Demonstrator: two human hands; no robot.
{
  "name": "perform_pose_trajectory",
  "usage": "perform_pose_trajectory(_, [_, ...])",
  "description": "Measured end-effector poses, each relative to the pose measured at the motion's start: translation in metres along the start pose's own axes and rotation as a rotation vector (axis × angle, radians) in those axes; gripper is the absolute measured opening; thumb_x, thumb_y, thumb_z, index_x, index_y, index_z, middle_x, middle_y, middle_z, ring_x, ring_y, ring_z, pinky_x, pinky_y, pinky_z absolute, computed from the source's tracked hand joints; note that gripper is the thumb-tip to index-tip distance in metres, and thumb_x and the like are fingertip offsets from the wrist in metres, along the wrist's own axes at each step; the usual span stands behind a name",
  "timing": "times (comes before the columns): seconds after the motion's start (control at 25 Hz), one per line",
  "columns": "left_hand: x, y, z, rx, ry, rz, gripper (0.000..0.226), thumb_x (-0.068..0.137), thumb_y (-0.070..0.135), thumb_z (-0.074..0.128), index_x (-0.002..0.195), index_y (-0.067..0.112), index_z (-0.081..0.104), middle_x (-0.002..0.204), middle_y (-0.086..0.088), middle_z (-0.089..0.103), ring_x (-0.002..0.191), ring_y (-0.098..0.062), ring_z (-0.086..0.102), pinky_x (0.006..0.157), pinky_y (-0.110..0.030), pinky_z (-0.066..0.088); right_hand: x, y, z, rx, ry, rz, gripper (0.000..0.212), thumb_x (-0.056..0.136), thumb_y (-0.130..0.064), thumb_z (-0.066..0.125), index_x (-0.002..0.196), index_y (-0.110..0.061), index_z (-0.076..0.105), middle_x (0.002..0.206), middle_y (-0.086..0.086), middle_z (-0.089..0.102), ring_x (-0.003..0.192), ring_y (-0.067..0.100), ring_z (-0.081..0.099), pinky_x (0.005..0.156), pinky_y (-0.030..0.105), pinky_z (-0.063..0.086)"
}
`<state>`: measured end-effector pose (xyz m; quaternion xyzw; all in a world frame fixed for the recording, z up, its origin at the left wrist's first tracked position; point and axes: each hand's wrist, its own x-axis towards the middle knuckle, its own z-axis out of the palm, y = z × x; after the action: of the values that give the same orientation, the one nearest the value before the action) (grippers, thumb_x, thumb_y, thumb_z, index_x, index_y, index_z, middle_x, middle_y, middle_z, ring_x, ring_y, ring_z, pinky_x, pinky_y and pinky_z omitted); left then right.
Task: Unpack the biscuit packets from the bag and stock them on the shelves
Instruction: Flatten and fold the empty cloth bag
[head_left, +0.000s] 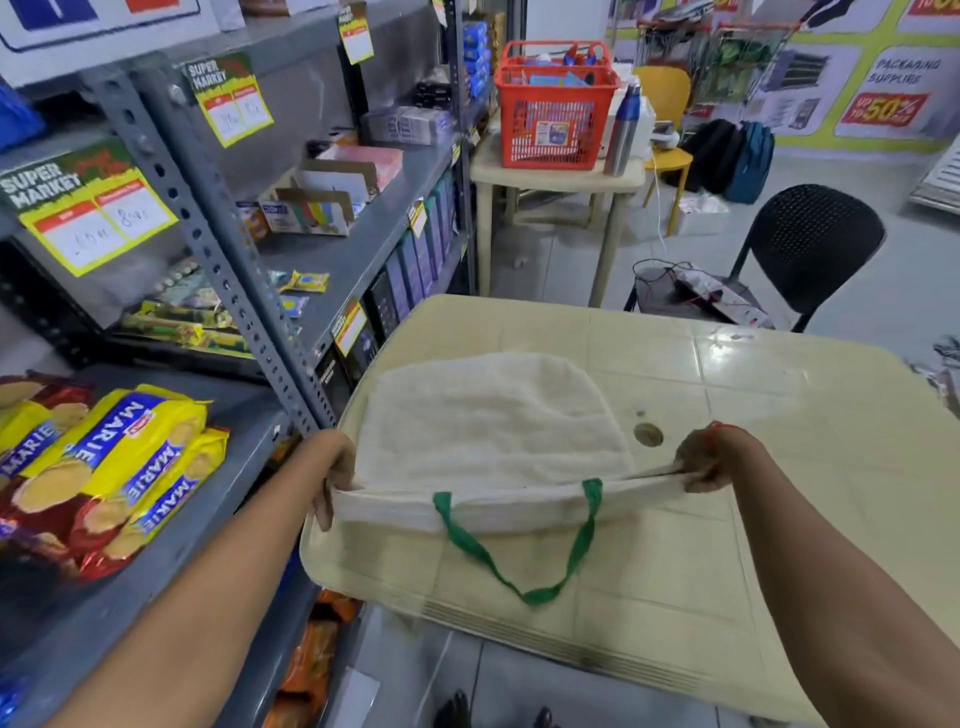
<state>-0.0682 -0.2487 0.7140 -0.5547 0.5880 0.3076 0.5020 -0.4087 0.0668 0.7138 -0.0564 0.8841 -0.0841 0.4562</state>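
Observation:
A white cloth bag (488, 421) with green handles lies flat on the cream plastic table (753, 467). My left hand (335, 475) grips the left corner of its mouth edge. My right hand (701, 462) grips the right corner, and the edge is stretched taut between them. One green handle hangs toward me over the table. Nothing shows inside the bag. Yellow and blue Marie biscuit packets (119, 457) lie stacked on the grey metal shelf (208, 525) at my left, over some red packets.
The grey shelving unit (218, 260) runs along the left with price tags, cartons and boxes. A red basket (553, 111) sits on a small table behind. A black chair (800, 244) stands at the right. Orange packets (311, 660) fill the lower shelf.

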Motion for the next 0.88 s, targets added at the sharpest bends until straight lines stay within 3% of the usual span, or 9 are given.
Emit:
perform_pose_trajectory(0.16, [0.001, -0.010, -0.007, -0.068, -0.035, 0.150, 0.042, 0.102, 0.018, 0.027, 0.138, 0.003, 0.043, 0.089, -0.003, 0.078, 0.079, -0.005, 0.073, 0.056, -0.020, 0.057, 0.017, -0.006, -0.006, 0.329, -0.135, -0.145, 0.011, 0.083, -0.003, 0.066, 0.093, 0.002, 0.062, 0.096, 0.016, 0.067, 0.090, 0.024, 0.068, 0.090, 0.033, 0.057])
perform_pose_trajectory(0.28, [0.011, -0.020, -0.032, -0.607, 0.012, 0.394, 0.037, 0.099, 0.017, 0.045, 0.135, 0.006, 0.047, 0.083, -0.010, 0.077, 0.065, -0.014, 0.075, 0.049, -0.023, 0.058, 0.032, -0.026, -0.008, 0.765, -0.100, -0.244, 0.005, 0.081, 0.002, 0.061, 0.083, 0.002, 0.057, 0.099, 0.020, 0.060, 0.087, 0.026, 0.066, 0.076, 0.035, 0.060])
perform_pose_trajectory(0.4, [0.030, -0.027, -0.052, -1.206, -0.061, 0.550, 0.027, 0.096, 0.013, 0.051, 0.119, 0.000, 0.058, 0.102, -0.018, 0.074, 0.075, -0.021, 0.076, 0.065, -0.027, 0.062, 0.042, -0.056, -0.009, 1.072, -0.039, -0.255, 0.005, 0.083, -0.001, 0.054, 0.079, 0.002, 0.052, 0.088, 0.019, 0.058, 0.077, 0.027, 0.064, 0.074, 0.032, 0.062])
perform_pose_trajectory(0.48, [0.042, -0.021, -0.059, -1.430, -0.061, 0.616, 0.015, 0.096, 0.011, 0.049, 0.098, 0.001, 0.061, 0.134, -0.022, 0.057, 0.109, -0.027, 0.067, 0.095, -0.029, 0.054, 0.049, -0.080, -0.009, 1.180, -0.005, -0.303, 0.007, 0.085, 0.000, 0.050, 0.079, 0.000, 0.052, 0.093, 0.017, 0.057, 0.078, 0.025, 0.061, 0.068, 0.028, 0.062])
perform_pose_trajectory(0.56, [0.046, -0.008, -0.062, -1.536, -0.035, 0.682, 0.014, 0.097, 0.014, 0.049, 0.096, 0.006, 0.060, 0.144, -0.022, 0.046, 0.128, -0.030, 0.051, 0.106, -0.036, 0.042, 0.052, -0.104, -0.004, 1.211, -0.017, -0.361, 0.004, 0.091, -0.005, 0.051, 0.090, -0.004, 0.055, 0.110, 0.016, 0.049, 0.083, 0.021, 0.057, 0.067, 0.028, 0.060])
perform_pose_trajectory(0.64, [0.053, 0.010, -0.053, -1.424, 0.133, 0.725, 0.031, 0.095, 0.025, 0.055, 0.123, 0.012, 0.050, 0.143, -0.023, 0.047, 0.118, -0.032, 0.056, 0.095, -0.035, 0.047, 0.059, -0.120, 0.011, 1.025, -0.041, -0.392, 0.035, 0.091, -0.014, 0.058, 0.124, -0.005, 0.049, 0.126, 0.016, 0.044, 0.105, 0.029, 0.055, 0.077, 0.034, 0.056])
perform_pose_trajectory(0.72, [0.063, 0.025, -0.032, -1.050, 0.557, 0.681, 0.064, 0.086, 0.033, 0.067, 0.138, 0.014, 0.036, 0.136, -0.019, 0.051, 0.106, -0.032, 0.059, 0.083, -0.038, 0.049, 0.065, -0.122, 0.040, 0.464, 0.197, -0.403, 0.068, 0.086, -0.021, 0.066, 0.143, -0.009, 0.031, 0.141, 0.020, 0.038, 0.124, 0.038, 0.046, 0.093, 0.043, 0.049])
perform_pose_trajectory(0.8, [0.076, 0.037, 0.005, -0.557, 0.862, 0.761, 0.066, 0.074, 0.040, 0.077, 0.126, 0.014, 0.047, 0.120, -0.013, 0.055, 0.104, -0.028, 0.057, 0.081, -0.034, 0.047, 0.066, -0.117, 0.077, -0.056, 0.370, -0.576, 0.073, 0.079, -0.028, 0.072, 0.141, -0.010, 0.038, 0.142, 0.022, 0.038, 0.127, 0.037, 0.044, 0.105, 0.041, 0.040])
perform_pose_trajectory(0.88, [0.089, 0.043, 0.038, 0.064, 0.807, 0.855, 0.066, 0.069, 0.052, 0.075, 0.120, 0.019, 0.050, 0.117, -0.005, 0.050, 0.107, -0.023, 0.049, 0.085, -0.034, 0.046, 0.065, -0.108, 0.109, -0.471, 0.231, -0.744, 0.066, 0.070, -0.038, 0.078, 0.127, -0.017, 0.054, 0.131, 0.014, 0.047, 0.120, 0.032, 0.045, 0.104, 0.037, 0.040])
